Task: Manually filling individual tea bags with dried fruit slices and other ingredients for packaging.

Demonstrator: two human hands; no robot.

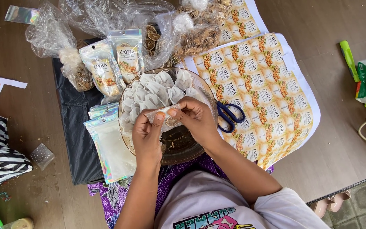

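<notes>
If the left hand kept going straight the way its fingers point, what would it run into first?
The left hand points up-frame, away from the body. Past the small sachet it pinches, it would likely meet the pile of white tea bags in the glass bowl; height is unclear.

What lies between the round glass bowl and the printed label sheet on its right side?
A pair of blue-handled scissors lies there, between the glass bowl and the label sheet, in the head view.

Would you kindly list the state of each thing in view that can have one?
Small white filter sachet: held by both hands, filled.
Left hand: pinching the sachet.
Right hand: pinching the sachet.
Round glass bowl: partly filled with sachets.
Blue-handled scissors: lying closed on the label sheet.
Holographic zip pouches: flat, stacked.
</notes>
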